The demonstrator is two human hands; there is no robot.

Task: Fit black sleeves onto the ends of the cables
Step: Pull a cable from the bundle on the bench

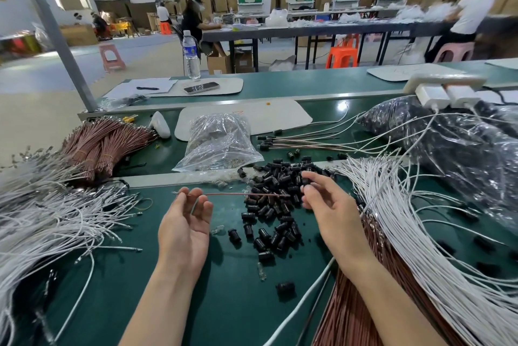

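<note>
My left hand (pixel 186 216) is palm up over the green table (pixel 173 289) and pinches a thin brown cable (pixel 238 194) near its left end. The cable runs level to the right, over a loose pile of black sleeves (pixel 276 200). My right hand (pixel 326 202) hovers at the pile's right side and pinches a black sleeve (pixel 305 180) between thumb and fingers, close to the cable's right end. Several cables with sleeves on them (pixel 297 142) lie beyond the pile.
White cables (pixel 56 205) fan out at the left, with brown bundles (pixel 103 146) behind them. More white cables (pixel 414 222) and brown cables (pixel 361 303) lie at the right. A clear bag of parts (pixel 221 143) and a large dark bag (pixel 454 143) sit behind. People work at far tables.
</note>
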